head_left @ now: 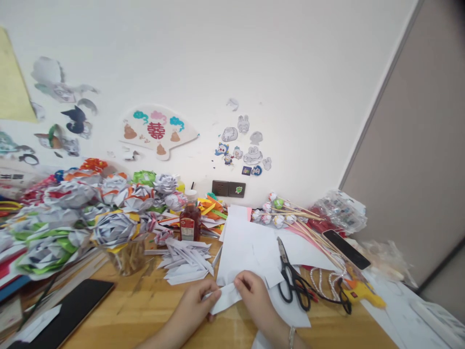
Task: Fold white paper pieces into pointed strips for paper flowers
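Cluttered wooden tabletop (145,310) is seen below. A small folded white paper strip (225,296) is pinched near its front edge by left hand (198,303) and right hand (254,293). Creases could be skewed if black-handled scissors (292,278) nearby are bumped.

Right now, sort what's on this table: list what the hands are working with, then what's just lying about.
In hand:
left hand
right hand
white paper piece

Lying about:
scissors
folded paper pile
red bottle
paper flowers
yellow glue gun
two dark phones
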`<state>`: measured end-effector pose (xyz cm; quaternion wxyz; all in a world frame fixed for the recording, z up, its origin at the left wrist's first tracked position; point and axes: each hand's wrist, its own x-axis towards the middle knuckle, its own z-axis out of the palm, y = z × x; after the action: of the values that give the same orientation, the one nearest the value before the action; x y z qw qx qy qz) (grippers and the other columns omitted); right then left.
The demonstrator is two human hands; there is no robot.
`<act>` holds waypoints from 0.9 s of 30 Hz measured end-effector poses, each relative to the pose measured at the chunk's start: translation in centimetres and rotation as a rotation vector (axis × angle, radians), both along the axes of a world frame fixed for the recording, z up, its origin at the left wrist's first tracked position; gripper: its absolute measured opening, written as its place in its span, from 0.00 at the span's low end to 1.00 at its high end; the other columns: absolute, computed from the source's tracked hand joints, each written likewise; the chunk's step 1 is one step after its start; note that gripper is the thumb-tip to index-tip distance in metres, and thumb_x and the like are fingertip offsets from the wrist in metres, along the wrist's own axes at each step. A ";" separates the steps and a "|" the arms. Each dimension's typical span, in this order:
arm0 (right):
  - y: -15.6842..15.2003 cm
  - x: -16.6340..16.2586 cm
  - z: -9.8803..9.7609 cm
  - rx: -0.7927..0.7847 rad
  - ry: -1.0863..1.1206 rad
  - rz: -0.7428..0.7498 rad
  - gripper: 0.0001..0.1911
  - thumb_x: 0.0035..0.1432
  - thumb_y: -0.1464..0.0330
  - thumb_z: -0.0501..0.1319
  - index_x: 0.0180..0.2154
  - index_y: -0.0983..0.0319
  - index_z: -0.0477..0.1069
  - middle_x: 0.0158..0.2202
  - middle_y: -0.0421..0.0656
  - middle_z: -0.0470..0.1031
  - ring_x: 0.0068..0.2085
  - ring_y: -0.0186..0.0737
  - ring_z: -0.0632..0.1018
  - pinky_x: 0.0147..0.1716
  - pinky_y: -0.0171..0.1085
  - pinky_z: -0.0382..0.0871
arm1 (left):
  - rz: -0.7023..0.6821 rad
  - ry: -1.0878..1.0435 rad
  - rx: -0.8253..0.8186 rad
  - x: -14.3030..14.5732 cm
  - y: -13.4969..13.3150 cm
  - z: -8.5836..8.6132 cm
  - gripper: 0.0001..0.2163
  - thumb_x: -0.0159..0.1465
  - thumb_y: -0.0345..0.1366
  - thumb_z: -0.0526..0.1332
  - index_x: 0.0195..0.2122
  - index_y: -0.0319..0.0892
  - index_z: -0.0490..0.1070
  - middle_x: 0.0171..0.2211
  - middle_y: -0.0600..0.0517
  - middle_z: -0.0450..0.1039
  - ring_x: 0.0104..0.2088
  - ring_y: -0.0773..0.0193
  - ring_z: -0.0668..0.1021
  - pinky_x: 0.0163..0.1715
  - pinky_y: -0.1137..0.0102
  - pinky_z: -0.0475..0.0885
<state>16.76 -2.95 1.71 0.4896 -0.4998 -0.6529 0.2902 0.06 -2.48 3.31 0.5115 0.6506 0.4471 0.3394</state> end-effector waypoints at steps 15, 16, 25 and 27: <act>-1.3 -0.8 0.8 0.059 -0.197 0.165 0.06 0.52 0.74 0.56 0.26 0.63 0.70 0.25 0.39 0.68 0.29 0.35 0.69 0.29 0.31 0.59 | -0.037 0.133 0.259 0.0 -0.4 0.8 0.10 0.55 0.39 0.56 0.20 0.39 0.68 0.20 0.55 0.69 0.25 0.64 0.69 0.26 0.74 0.63; -1.3 -0.8 0.8 0.061 -0.209 0.159 0.06 0.52 0.74 0.56 0.26 0.62 0.70 0.25 0.39 0.69 0.29 0.36 0.69 0.29 0.31 0.59 | -0.040 0.138 0.269 0.0 -0.4 0.7 0.11 0.55 0.39 0.56 0.21 0.39 0.69 0.20 0.54 0.69 0.25 0.64 0.70 0.26 0.74 0.63; -1.0 -0.9 0.5 0.041 -0.168 0.131 0.08 0.53 0.74 0.55 0.23 0.63 0.68 0.24 0.39 0.67 0.28 0.35 0.68 0.29 0.31 0.59 | -0.032 0.101 0.237 0.0 -0.6 1.1 0.12 0.54 0.42 0.56 0.21 0.40 0.70 0.21 0.54 0.70 0.25 0.64 0.71 0.26 0.75 0.65; -0.8 -0.9 0.4 0.039 -0.139 0.110 0.09 0.53 0.73 0.55 0.22 0.63 0.67 0.22 0.38 0.66 0.27 0.35 0.67 0.28 0.31 0.58 | -0.012 0.087 0.157 0.0 -0.4 0.9 0.14 0.53 0.46 0.56 0.21 0.40 0.69 0.19 0.56 0.67 0.20 0.66 0.70 0.20 0.75 0.64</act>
<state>15.91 -3.75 2.08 0.4361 -0.4724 -0.7173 0.2684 0.03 -2.87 4.25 0.4410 0.7054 0.4369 0.3421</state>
